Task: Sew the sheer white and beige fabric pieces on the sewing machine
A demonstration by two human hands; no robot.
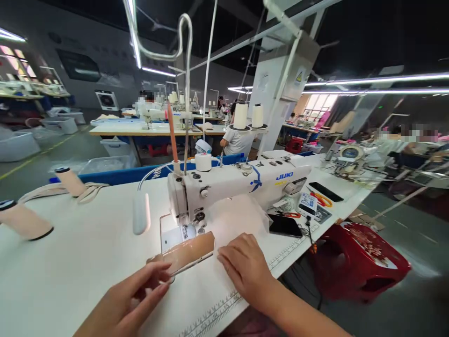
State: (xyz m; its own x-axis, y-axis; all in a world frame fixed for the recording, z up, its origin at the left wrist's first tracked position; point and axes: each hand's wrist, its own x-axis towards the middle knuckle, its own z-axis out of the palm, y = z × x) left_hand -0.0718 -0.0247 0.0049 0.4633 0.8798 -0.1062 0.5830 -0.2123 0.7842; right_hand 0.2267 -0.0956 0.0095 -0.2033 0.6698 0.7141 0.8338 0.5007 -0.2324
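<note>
"So, where did the brown piece [191, 250] lie?"

"It lay on the white table [87, 229], just in front of the needle end of the sewing machine [228, 185]. It was glossy and long, and it slanted up a little toward the right."

"And the left hand [136, 290]?"

"That one was at the piece's left end, fingers bent, with a gap showing between thumb and forefinger. I couldn't tell whether any finger pinched the edge."

"What about the right hand [247, 269]?"

"It was just beside the other end, palm down, its fingers close together and curled. Whether it held anything underneath, I couldn't tell."

"Was anything under the machine's arm?"

"Yes, a thin white sheet [242, 213] spread out there, behind the right hand."

"What else was about?"

"Two thread spools, one near the machine [71, 181] and one farther left [26, 221], leaned over on the table. Over on the right were a black phone [286, 226] and orange-handled scissors [322, 199]. A printed ruler [213, 311] ran along the near edge, and a red stool [372, 257] stood beyond that edge, to the right."
</note>
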